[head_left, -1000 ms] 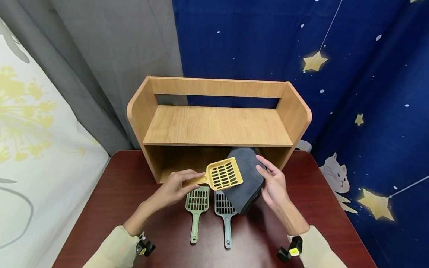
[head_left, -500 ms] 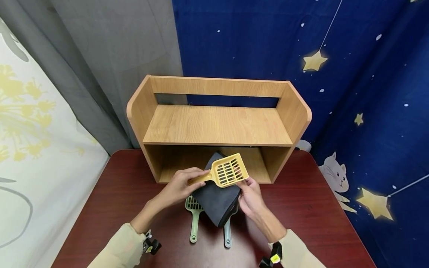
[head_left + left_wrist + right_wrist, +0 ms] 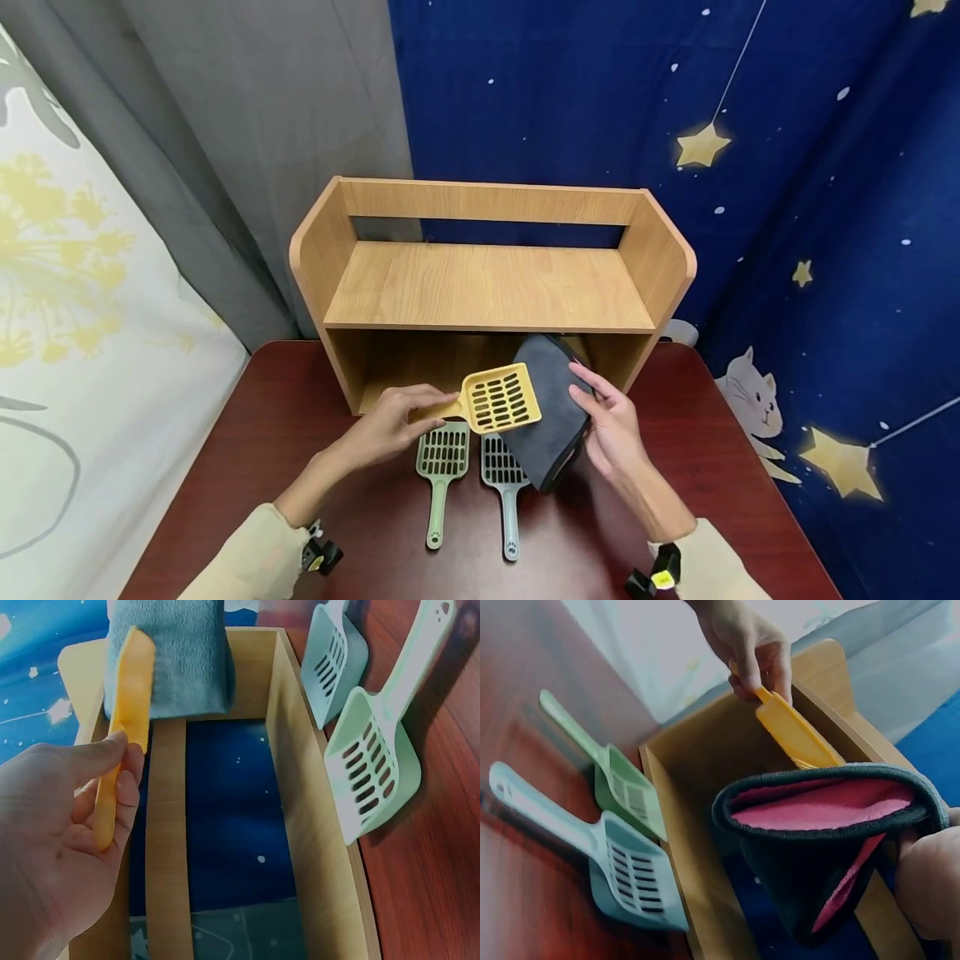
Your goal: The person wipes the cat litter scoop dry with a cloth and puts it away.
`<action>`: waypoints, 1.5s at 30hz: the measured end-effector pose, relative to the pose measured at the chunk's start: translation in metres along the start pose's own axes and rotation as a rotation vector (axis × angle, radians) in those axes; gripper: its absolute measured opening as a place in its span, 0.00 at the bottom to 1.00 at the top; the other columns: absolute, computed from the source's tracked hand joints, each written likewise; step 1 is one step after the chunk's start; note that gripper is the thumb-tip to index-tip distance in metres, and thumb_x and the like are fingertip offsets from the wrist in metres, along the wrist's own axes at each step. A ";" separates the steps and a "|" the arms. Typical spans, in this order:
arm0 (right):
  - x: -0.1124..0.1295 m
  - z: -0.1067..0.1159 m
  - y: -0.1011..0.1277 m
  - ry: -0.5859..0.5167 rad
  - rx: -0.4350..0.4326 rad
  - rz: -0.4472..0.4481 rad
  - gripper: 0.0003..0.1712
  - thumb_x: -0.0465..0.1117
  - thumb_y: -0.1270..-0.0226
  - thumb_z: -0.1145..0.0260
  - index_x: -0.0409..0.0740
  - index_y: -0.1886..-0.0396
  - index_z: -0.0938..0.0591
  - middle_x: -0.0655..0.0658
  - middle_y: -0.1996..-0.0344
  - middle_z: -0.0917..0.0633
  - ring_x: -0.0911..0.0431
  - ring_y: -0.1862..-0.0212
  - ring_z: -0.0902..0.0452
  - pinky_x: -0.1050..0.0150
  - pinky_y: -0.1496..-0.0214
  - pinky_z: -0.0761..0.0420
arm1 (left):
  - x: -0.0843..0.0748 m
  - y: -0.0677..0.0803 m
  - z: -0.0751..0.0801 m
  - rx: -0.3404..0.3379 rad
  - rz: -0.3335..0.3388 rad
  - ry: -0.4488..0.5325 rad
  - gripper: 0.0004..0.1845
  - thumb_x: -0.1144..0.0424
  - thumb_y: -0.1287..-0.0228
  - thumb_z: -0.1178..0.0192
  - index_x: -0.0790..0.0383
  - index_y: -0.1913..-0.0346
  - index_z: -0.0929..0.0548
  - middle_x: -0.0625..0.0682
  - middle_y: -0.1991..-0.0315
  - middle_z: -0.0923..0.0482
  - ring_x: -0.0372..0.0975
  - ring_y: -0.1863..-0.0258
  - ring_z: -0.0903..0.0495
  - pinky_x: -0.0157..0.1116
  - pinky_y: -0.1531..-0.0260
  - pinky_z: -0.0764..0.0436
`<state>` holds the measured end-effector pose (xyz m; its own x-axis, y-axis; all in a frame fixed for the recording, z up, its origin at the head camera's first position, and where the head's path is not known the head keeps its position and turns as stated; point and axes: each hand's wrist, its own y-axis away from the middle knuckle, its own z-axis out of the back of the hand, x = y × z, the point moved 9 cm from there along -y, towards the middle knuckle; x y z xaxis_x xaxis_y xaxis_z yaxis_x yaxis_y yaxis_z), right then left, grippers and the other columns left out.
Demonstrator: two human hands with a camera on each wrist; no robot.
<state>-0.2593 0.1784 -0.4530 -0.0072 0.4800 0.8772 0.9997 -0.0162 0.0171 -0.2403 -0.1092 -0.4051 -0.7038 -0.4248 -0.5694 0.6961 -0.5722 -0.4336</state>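
Observation:
My left hand [image 3: 390, 423] pinches the handle of a yellow slotted litter scoop [image 3: 501, 398], raised above the table in front of the shelf. In my right hand [image 3: 618, 433] is a folded dark grey cloth [image 3: 553, 383], gripped by its right edge. Its pink inner side shows in the right wrist view. The cloth's left part lies behind the scoop's outer end; whether they touch I cannot tell. Below them a green litter scoop [image 3: 437, 500] and a blue-grey litter scoop [image 3: 509, 517] lie on the table, handles toward me. The cloth covers part of the blue-grey scoop's head.
A two-level wooden shelf [image 3: 491, 287] stands on the dark red table [image 3: 720, 475], just beyond the scoops. Grey and blue star-patterned curtains [image 3: 540, 92] hang behind it. A white patterned curtain [image 3: 90, 333] is at the left.
My right hand swept the cloth left behind the yellow scoop, then back right to about its earlier place. The left hand shifted slightly and kept its hold. The table scoops stayed put.

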 end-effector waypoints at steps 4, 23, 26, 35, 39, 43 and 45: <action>0.020 0.008 0.001 0.106 0.006 0.098 0.26 0.24 0.26 0.35 0.28 0.30 0.22 0.49 0.32 0.19 0.60 0.24 0.33 0.69 0.35 0.22 | 0.001 0.002 -0.002 0.038 0.002 -0.014 0.21 0.74 0.35 0.28 0.67 0.39 0.13 0.53 0.51 0.10 0.40 0.52 0.14 0.39 0.54 0.15; 0.063 -0.047 0.011 0.860 0.155 0.530 0.21 0.33 0.36 0.21 0.51 0.44 0.08 0.46 0.53 0.11 0.60 0.62 0.19 0.74 0.66 0.22 | -0.003 -0.002 -0.017 0.095 -0.052 -0.040 0.20 0.71 0.32 0.30 0.70 0.38 0.14 0.54 0.52 0.11 0.36 0.58 0.17 0.35 0.59 0.17; 0.050 -0.067 0.013 0.942 0.178 0.530 0.20 0.33 0.38 0.20 0.52 0.46 0.08 0.49 0.54 0.10 0.60 0.61 0.19 0.73 0.66 0.23 | -0.007 -0.006 -0.022 0.088 -0.069 -0.030 0.20 0.73 0.32 0.30 0.71 0.39 0.14 0.54 0.53 0.11 0.35 0.60 0.19 0.34 0.61 0.18; 0.016 -0.096 0.009 1.063 0.263 0.493 0.19 0.35 0.38 0.20 0.51 0.47 0.07 0.50 0.54 0.09 0.55 0.55 0.13 0.65 0.57 0.18 | -0.009 -0.015 -0.040 0.130 -0.018 0.007 0.20 0.74 0.30 0.33 0.70 0.36 0.15 0.53 0.53 0.13 0.33 0.65 0.24 0.29 0.66 0.22; 0.025 -0.088 0.007 1.143 0.263 0.559 0.20 0.32 0.40 0.19 0.47 0.48 0.07 0.48 0.56 0.08 0.55 0.54 0.13 0.64 0.55 0.19 | -0.007 -0.010 -0.036 0.120 -0.021 -0.024 0.19 0.73 0.29 0.33 0.70 0.37 0.15 0.53 0.52 0.12 0.35 0.61 0.20 0.32 0.61 0.19; 0.042 -0.074 0.005 1.164 0.216 0.590 0.21 0.29 0.44 0.19 0.47 0.50 0.07 0.49 0.58 0.08 0.56 0.64 0.20 0.66 0.65 0.28 | -0.004 -0.004 -0.028 0.075 -0.037 -0.051 0.18 0.74 0.32 0.32 0.71 0.40 0.14 0.54 0.52 0.12 0.39 0.55 0.15 0.38 0.56 0.16; 0.043 -0.074 0.004 1.175 0.220 0.586 0.21 0.29 0.44 0.19 0.48 0.50 0.07 0.49 0.58 0.08 0.56 0.64 0.20 0.65 0.65 0.27 | -0.003 -0.003 -0.026 0.058 -0.039 -0.049 0.18 0.75 0.33 0.31 0.71 0.40 0.14 0.54 0.53 0.12 0.39 0.56 0.15 0.38 0.56 0.16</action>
<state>-0.2576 0.1336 -0.3795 0.5186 -0.5885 0.6202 0.8438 0.2353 -0.4823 -0.2363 -0.0877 -0.4201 -0.7376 -0.4342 -0.5171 0.6593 -0.6284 -0.4128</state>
